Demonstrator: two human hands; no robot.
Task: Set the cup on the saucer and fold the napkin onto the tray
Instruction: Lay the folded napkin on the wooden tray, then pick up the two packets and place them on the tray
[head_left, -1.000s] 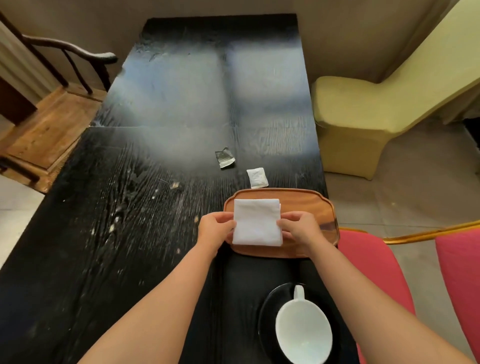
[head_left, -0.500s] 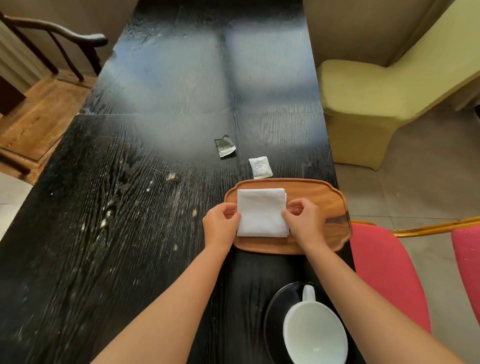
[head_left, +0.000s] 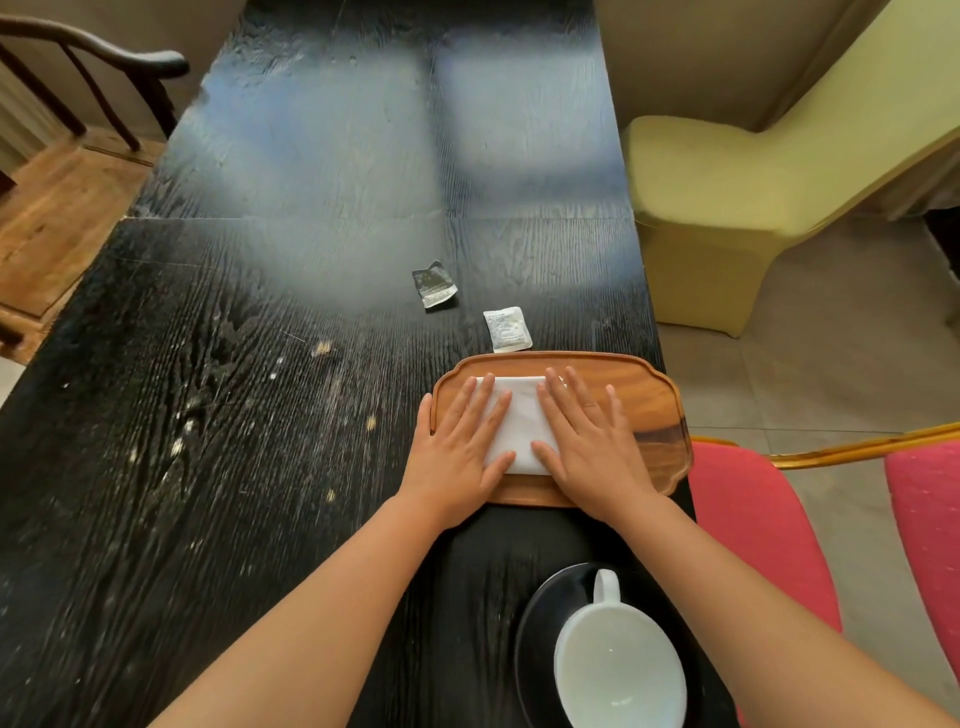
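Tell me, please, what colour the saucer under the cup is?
Black. The saucer shows dark and glossy beneath the white cup in the head view.

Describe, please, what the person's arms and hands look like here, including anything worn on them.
Both forearms are bare as far as the head view reaches, with no sleeve or cuff showing. The left hand and the right hand are bare too: no gloves, watch or bracelet on either wrist. The fingernails look short and unpainted. Whether a ring is worn cannot be made out clearly.
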